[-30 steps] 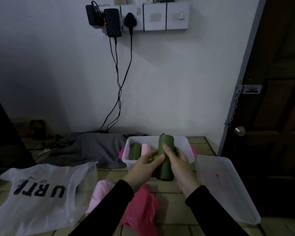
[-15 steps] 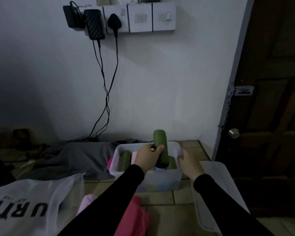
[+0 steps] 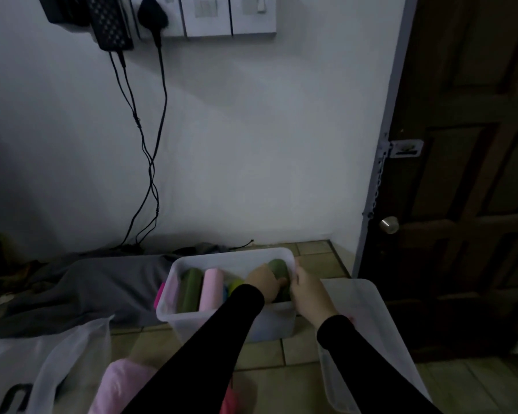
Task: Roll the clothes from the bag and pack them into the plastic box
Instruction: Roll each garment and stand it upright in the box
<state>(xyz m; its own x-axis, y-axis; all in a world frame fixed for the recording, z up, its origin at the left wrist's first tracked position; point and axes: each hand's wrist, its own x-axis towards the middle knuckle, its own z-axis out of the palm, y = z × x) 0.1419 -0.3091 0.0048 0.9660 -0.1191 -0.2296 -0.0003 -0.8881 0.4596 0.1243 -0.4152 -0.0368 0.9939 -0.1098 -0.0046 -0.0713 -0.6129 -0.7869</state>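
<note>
Head view looks down at a translucent plastic box (image 3: 231,319) standing on a tiled floor (image 3: 260,351) near a white wall (image 3: 251,130). Both arms in black sleeves reach into it. The left hand (image 3: 265,283) is inside the box at its right end, fingers curled over a dark green roll (image 3: 278,268) that lies against the right wall; how firmly it grips is hard to tell in the dim light. The right hand (image 3: 307,289) rests at the box's right rim, its fingers bent over the edge beside the same roll, though I cannot tell whether it holds the rim or only touches it. Already packed in the box, lying side by side, are another dark green roll (image 3: 190,289) at the left, a pale pink roll (image 3: 211,289) just beside it, and a yellow-green roll (image 3: 235,285) partly hidden by the left forearm. The box's lid (image 3: 365,333) lies flat on the floor just right of the box, under the right forearm. Loose pink clothes (image 3: 123,386) sit on the floor in front, next to a white plastic bag (image 3: 42,366) with dark lettering. A grey cloth (image 3: 96,288) is spread left of the box. Black cables (image 3: 150,162) hang from wall sockets (image 3: 192,16), and a dark wooden door (image 3: 461,174) stands at the right.
</note>
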